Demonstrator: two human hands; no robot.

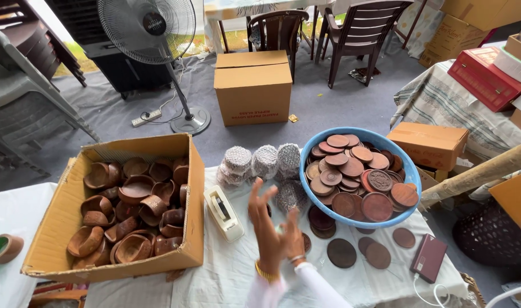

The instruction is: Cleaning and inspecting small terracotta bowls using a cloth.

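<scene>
Head view: both hands are raised together over the middle of the bench point(226, 274), which is covered with a white cloth. The left hand point(264, 219) is seen with fingers spread and empty. The right hand point(293, 236) is pressed close against it; whether anything is pinched between them cannot be told, though a small pale-green patch is glimpsed there.

One open cardboard box point(64, 214) is noted at the left, filled with brown clay cups point(136, 188), well over a dozen, stacked loosely. One white tape dispenser point(223, 212) lies just beside the box's right wall. Four bundles of silver foil caps point(264, 161) are counted behind the hands, three in a row and one nearer.

One blue basin point(411, 171) is set at the right, heaped with round brown clay lids point(351, 166), too many to count. Loose lids point(341, 252) are spread on the cloth before the basin: about six are seen, some partly hidden. One maroon power bank point(428, 258) with a white cable lies near the right edge. One roll of brown tape point(3, 248) rests on a separate white surface at far left.

Open cloth is found only along the near edge, below the box and the hands.
</scene>
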